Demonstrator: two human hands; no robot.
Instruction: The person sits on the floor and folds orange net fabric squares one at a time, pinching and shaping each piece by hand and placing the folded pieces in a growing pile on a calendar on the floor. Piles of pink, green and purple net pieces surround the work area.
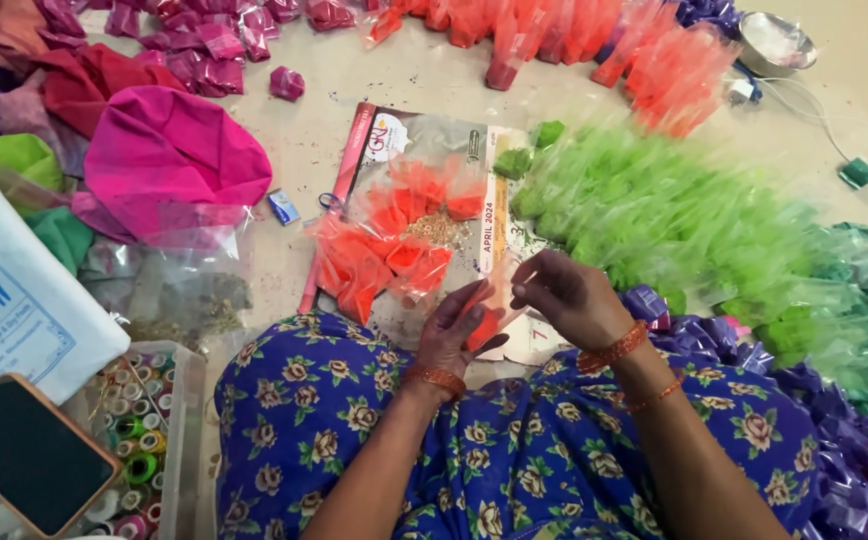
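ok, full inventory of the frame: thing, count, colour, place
orange packet: one, held between both hands
orange packets: small heap, on the calendar page
calendar page: one, white, floor centre
green packets: large heap, right
orange-red packets: row, top
magenta packets: heap, top left
purple packets: cluster, lower right
pink cloth: one, left
steel bowl: one, top right
thread spool box: one, clear, lower left
phone: one, black, bottom left
left hand: gripping the packet
right hand: pinching its top
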